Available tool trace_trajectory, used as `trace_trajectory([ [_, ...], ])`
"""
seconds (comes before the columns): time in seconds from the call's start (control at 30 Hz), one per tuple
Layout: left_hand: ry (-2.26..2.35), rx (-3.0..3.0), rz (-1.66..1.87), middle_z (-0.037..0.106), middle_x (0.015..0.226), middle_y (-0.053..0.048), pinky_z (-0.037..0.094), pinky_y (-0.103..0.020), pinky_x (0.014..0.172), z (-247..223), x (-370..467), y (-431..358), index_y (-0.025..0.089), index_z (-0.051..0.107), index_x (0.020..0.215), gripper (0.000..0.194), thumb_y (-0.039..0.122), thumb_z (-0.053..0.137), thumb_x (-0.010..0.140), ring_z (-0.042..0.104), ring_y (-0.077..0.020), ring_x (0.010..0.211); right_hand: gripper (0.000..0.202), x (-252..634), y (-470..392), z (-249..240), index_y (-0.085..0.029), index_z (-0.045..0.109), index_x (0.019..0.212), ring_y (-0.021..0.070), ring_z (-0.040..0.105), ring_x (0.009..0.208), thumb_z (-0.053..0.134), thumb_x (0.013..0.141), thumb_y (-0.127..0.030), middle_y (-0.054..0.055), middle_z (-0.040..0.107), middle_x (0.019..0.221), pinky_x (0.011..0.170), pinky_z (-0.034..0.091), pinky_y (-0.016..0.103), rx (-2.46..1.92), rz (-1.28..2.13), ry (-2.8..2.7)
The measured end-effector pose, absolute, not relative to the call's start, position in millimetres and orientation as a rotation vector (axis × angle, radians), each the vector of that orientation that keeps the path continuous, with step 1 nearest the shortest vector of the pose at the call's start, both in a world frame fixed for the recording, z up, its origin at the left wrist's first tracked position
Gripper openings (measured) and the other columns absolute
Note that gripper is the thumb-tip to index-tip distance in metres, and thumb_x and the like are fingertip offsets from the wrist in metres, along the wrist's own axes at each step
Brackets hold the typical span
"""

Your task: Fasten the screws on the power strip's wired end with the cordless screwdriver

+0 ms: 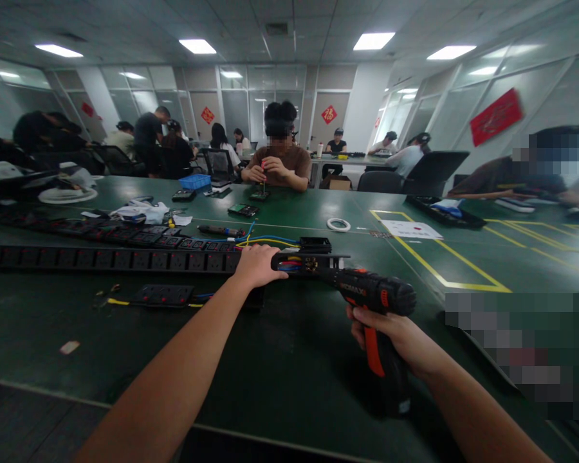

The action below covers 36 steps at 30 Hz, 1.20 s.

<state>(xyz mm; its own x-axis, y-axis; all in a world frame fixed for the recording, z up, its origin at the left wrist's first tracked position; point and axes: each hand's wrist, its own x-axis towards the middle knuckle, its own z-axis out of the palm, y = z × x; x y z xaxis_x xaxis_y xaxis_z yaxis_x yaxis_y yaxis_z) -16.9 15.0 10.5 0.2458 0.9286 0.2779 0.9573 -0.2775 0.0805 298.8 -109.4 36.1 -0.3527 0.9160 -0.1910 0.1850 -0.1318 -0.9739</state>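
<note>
My right hand (390,331) grips a black and orange cordless drill (374,296), its nose pointing left at the end of a long power strip (120,259). Around that strip, near its right end, my left hand (258,265) is closed. Coloured wires (292,263) and brass-coloured parts show in the strip's open end, close to the drill's tip. Whether the tip touches a screw is too small to tell. Below the strip lies a short black socket piece (161,295) with yellow and blue wires. Behind my left hand sits a small black housing (315,245).
A second row of sockets (139,235) runs behind the strip, with a pen-shaped screwdriver (220,231) nearby. Farther off are a tape roll (338,224), a white sheet (412,229) and a blue basket (195,182). Across the table a person (280,154) works with a red-handled tool.
</note>
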Motion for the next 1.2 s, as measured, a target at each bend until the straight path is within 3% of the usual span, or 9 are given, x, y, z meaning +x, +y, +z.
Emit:
trace_trajectory([
  [0.5, -1.800, -2.378, -0.410, 0.069, 0.130, -0.010, 0.043, -0.047, 0.096, 10.0, -15.9, 14.6, 0.026, 0.065, 0.132, 0.075, 0.077, 0.068, 0.077, 0.062, -0.0356, 0.118, 0.064, 298.2, -110.5, 40.0, -0.015, 0.069, 0.104, 0.0168, 0.057, 0.060, 0.078, 0.075, -0.071, 0.001, 0.065, 0.066, 0.058, 0.044, 0.030, -1.225, 1.543, -1.547],
  [1.2, -1.815, -2.384, -0.399, 0.067, 0.135, -0.011, 0.042, -0.047, 0.097, 11.3, -15.4, 15.3, 0.026, 0.065, 0.133, 0.076, 0.078, 0.067, 0.077, 0.060, -0.0370, 0.121, 0.055, 297.6, -109.8, 37.2, -0.015, 0.068, 0.082, 0.0161, 0.056, 0.059, 0.082, 0.071, -0.068, 0.001, 0.065, 0.064, 0.056, 0.043, 0.029, -1.273, 1.543, -1.503],
])
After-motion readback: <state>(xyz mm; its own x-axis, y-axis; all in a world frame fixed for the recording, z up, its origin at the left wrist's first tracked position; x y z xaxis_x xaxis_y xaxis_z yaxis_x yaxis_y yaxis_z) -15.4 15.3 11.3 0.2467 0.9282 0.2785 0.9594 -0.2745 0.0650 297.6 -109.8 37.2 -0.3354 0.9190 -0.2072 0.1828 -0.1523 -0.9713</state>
